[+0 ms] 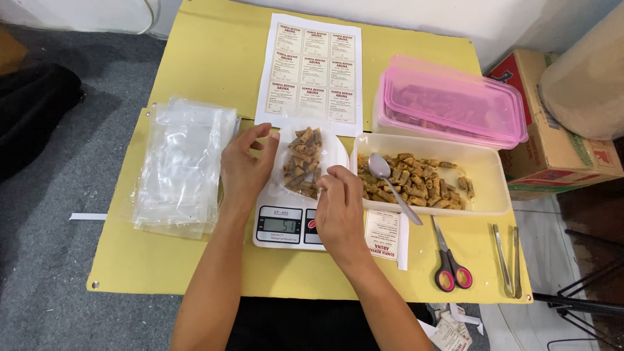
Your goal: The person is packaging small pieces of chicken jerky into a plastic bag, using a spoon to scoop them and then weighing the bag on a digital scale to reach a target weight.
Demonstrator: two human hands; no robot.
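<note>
A clear plastic pouch (304, 162) filled with small brown rolled snacks lies on a white digital kitchen scale (286, 224). My left hand (244, 170) hovers at the pouch's left edge, thumb and fingers apart around its upper corner. My right hand (339, 211) rests over the scale's right side, its fingertips pinched at the pouch's lower right edge. I cannot tell whether they grip the plastic or a snack. Just right of the scale, an open clear tub (494, 195) holds more of the snacks with a metal spoon (390, 182) lying in it.
A stack of empty clear pouches (179, 166) lies left on the yellow table (195, 266). A label sheet (313, 71) lies at the back, a loose label (385, 234) beside the scale. A pink-lidded tub (455, 104), scissors (448, 260), metal tongs (507, 260) and a cardboard box (559, 149) are on the right.
</note>
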